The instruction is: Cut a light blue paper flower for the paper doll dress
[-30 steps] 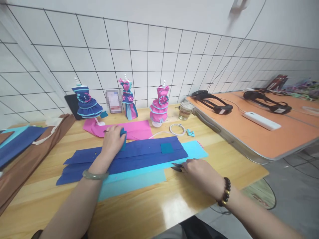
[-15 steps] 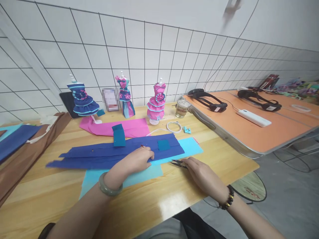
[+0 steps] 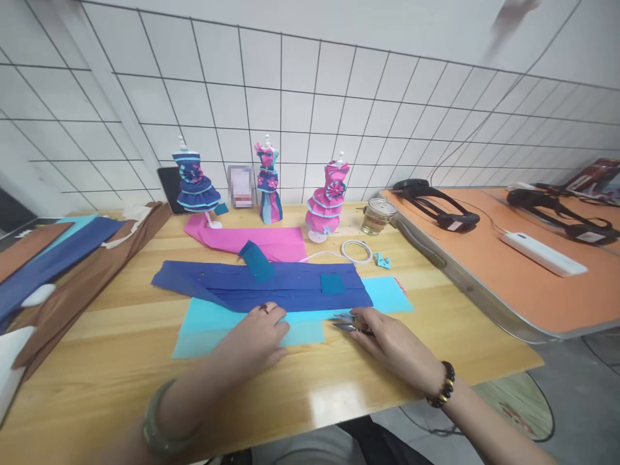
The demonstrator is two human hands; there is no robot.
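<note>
My left hand lies over the light blue cloth, just in front of the navy cloth. Its fingers are loosely bent and the thumb stands apart; nothing shows between them. In my right hand is a pair of thread snips, blades apart and pointing left, close to the light blue cloth's front edge. The navy cloth covers part of the light blue cloth, its left part folded over at a slant. On the navy cloth lie a teal strip and a teal square.
Behind are a pink cloth, three dressed mini mannequins: navy, mixed-colour and pink. A lidded glass, coiled white cable and small blue piece stand right. Brown cloth hangs left; an orange table adjoins.
My left hand has drawn back off the navy cloth toward me. The navy cloth's left part has shifted and folded over; the teal strip has turned. The view has swung left.
</note>
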